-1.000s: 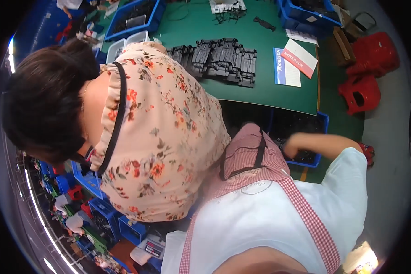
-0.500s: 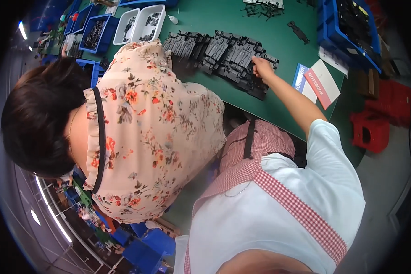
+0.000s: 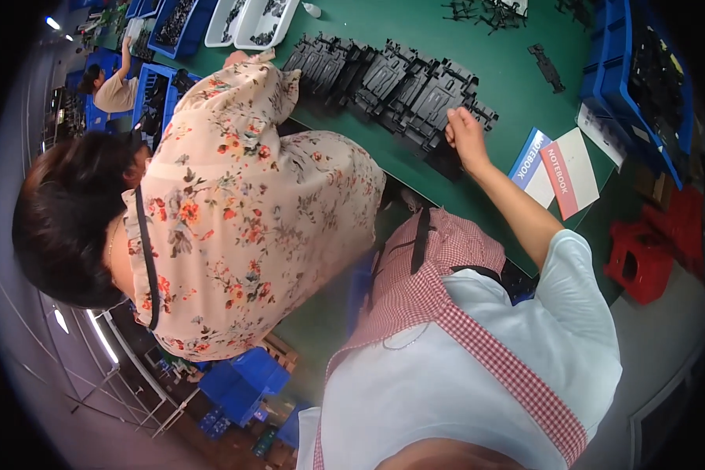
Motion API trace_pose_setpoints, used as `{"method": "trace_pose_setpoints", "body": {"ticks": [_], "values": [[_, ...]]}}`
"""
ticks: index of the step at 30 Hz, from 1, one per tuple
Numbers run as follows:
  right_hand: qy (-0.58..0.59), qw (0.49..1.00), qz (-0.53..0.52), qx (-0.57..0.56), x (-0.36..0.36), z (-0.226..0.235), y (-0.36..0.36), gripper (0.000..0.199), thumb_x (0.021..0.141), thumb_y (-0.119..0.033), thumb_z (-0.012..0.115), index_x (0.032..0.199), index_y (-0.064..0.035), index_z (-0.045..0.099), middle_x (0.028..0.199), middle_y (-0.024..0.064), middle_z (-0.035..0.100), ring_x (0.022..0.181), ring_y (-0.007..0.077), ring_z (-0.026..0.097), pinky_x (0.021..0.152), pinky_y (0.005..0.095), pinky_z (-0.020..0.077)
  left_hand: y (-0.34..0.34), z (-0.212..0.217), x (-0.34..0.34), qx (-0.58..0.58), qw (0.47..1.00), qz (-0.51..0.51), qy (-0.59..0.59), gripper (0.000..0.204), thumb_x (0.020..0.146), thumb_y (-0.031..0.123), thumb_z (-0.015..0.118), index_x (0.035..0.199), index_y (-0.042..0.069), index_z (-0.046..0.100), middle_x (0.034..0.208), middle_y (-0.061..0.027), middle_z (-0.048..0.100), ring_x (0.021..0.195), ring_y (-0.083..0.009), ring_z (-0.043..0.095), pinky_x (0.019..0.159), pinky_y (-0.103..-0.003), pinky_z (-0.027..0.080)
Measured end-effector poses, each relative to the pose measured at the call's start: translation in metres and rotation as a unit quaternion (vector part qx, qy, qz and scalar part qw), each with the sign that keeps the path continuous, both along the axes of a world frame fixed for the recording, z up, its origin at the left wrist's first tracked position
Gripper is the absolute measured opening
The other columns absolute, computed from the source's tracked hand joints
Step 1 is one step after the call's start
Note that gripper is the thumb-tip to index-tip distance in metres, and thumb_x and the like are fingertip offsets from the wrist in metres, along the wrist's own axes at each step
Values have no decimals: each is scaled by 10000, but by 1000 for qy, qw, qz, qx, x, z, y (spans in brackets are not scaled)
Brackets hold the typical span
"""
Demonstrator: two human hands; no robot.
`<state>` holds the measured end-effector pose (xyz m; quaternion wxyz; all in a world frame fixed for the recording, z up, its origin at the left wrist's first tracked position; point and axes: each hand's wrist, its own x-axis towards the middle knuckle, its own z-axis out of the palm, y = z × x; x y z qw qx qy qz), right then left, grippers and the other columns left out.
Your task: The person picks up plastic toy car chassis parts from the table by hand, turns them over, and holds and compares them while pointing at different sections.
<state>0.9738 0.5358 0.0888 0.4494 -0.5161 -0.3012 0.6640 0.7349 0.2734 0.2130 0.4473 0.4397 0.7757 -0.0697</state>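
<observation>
In the head view, one of the person's own hands was visible, the right hand (image 3: pixel 465 135), just right of centre in the upper half of the frame, its fingers curled in at the right end of a row of black moulded parts (image 3: pixel 435 102); whether it gripped one of them I could not tell. The left hand was out of sight, so its state could not be told. The row lay on the green table (image 3: pixel 517 47) at the upper centre, its pieces overlapping too closely for a sure count. One loose black part (image 3: pixel 546 68) lay apart at the upper right, and a tangle of thin black pieces (image 3: pixel 493 16), too small to count, sat at the top edge. Two booklets overlapped right of the hand: one blue-and-white booklet (image 3: pixel 529 166) and one red-and-white booklet (image 3: pixel 569 174). Two white tubs (image 3: pixel 252 45) of small dark pieces stood side by side at the upper left, with one small white bottle (image 3: pixel 312 10) near them. Two red stools (image 3: pixel 641 262) were at the right edge. One co-worker in a floral top (image 3: pixel 266 219) filled the left half.
</observation>
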Motion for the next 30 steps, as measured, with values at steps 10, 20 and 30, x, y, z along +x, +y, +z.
{"method": "trace_pose_setpoints", "body": {"ticks": [10,20,30], "values": [[48,996,-61,-36,26,76,-33,236,930,-258,458,765,-90,446,588,-14,430,487,67,424,436,209,371,43,23,48,79,997,18,8,311,895,230,477,1105,24,578,969,-185,635,863,-321,635,782,-355,488],[43,998,7,46,22,110,-71,229,932,-219,454,762,-68,476,624,-53,411,563,39,408,509,204,340,101,45,121,209,786,350,-464,381,986,279,335,997,-61,506,927,-179,627,855,-212,619,822,-338,489],[-46,996,-44,61,30,103,-79,259,951,-206,446,728,-74,434,620,-88,327,570,6,289,467,203,232,103,46,136,181,764,354,-509,317,977,226,363,985,-53,512,879,-185,636,832,-263,638,811,-372,507]]}}
